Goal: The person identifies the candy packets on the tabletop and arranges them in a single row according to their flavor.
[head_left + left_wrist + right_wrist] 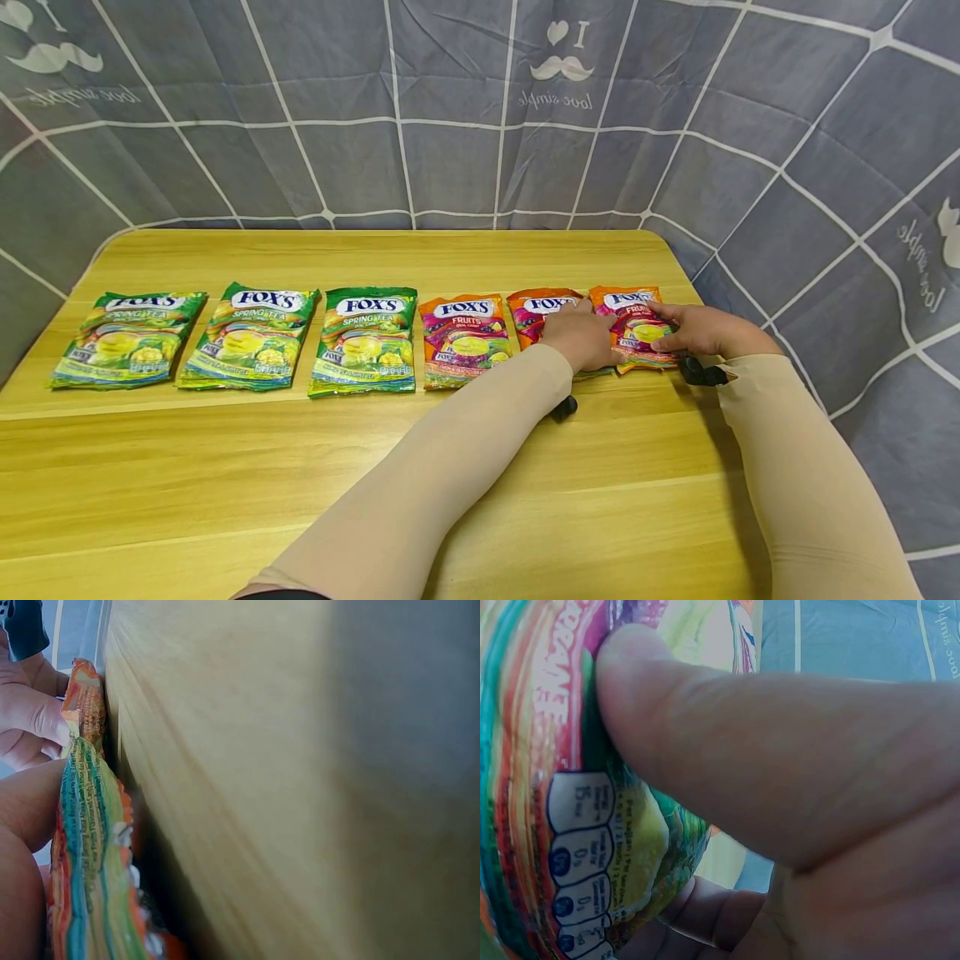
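Observation:
My left hand point(581, 337) lies over the middle orange Fox's Fruits candy bag point(528, 321), gripping it and hiding much of its front. In the left wrist view, its fingers point(22, 847) press on the bag's striped end point(86, 847). The far-right Fruits candy bag point(637, 333) is close beside it. My right hand point(705, 329) pinches that bag's right edge, and the right wrist view shows the thumb point(682, 720) across the printed front point(630, 840), with other fingers behind. Another Fruits candy bag point(465, 337) lies to the left of my left hand.
Green Spring Tea bags stand in the same row: one at far left point(127, 342), a second point(251, 337) and a third point(370, 342). They lie on a wood-grain table point(225, 483). A grey checked cloth point(450, 167) hangs behind and beside it.

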`<act>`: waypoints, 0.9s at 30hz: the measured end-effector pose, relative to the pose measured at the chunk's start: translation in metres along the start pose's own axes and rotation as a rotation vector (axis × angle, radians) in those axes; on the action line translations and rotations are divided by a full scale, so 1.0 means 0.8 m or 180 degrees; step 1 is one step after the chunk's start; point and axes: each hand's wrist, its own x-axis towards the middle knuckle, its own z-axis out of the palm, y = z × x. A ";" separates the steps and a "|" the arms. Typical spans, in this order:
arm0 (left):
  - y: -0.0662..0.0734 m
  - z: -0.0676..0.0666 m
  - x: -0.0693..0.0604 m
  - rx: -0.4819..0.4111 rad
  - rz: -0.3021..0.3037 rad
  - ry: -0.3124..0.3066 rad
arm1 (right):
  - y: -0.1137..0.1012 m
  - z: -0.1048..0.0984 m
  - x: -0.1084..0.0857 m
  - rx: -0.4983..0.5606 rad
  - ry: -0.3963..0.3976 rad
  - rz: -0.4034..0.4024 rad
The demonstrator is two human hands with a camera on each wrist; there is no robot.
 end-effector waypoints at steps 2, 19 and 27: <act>0.000 0.000 0.000 -0.0014 0.0004 0.0021 | 0.000 0.000 0.000 -0.0011 0.0001 0.0003; -0.002 0.004 0.001 -0.0032 0.0038 0.0005 | -0.010 0.000 0.000 -0.0076 -0.0029 -0.0028; -0.013 0.009 -0.002 -0.0386 0.0216 0.0067 | -0.016 0.006 0.000 -0.0336 0.0066 0.0013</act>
